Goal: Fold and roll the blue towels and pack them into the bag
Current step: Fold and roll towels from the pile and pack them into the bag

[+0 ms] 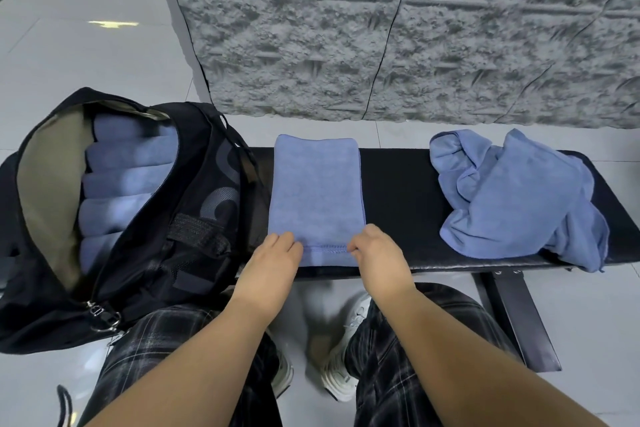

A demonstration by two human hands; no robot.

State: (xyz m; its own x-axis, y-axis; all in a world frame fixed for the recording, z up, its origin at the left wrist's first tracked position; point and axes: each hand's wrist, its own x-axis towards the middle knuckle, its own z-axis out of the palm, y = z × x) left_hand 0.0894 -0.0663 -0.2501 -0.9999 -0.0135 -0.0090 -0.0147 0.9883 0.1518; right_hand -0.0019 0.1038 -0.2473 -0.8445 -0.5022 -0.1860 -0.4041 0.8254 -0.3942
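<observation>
Nearest the camera: 2 bare forearms reaching forward over knees in dark plaid trousers (166,340), with white shoes (341,381) on the pale tiled floor (86,55) below.

Left hand (273,260): fingers curled, fingertips pinching the near left corner of the folded blue towel (317,194). Right hand (379,253): fingers curled, pinching the near right corner of the same towel along its stitched hem. Both hands are grasping that near edge.

Folded blue towel: lies flat as a long narrow rectangle across the black padded bench (398,191), long axis running away from the person, far end reaching past the bench's back edge, near end at the front edge.

Loose blue towel (519,198): crumpled in a heap on the right part of the bench, well apart from the folded one; one corner hangs over the front edge.

Black bag (194,218): stands at the left end of the bench, just beside the folded towel, main compartment unzipped and gaping, tan lining visible. Inside, 5 rolled blue towels (128,180) are stacked side by side.

Behind the bench: a grey rough-textured wall panel (398,28).
</observation>
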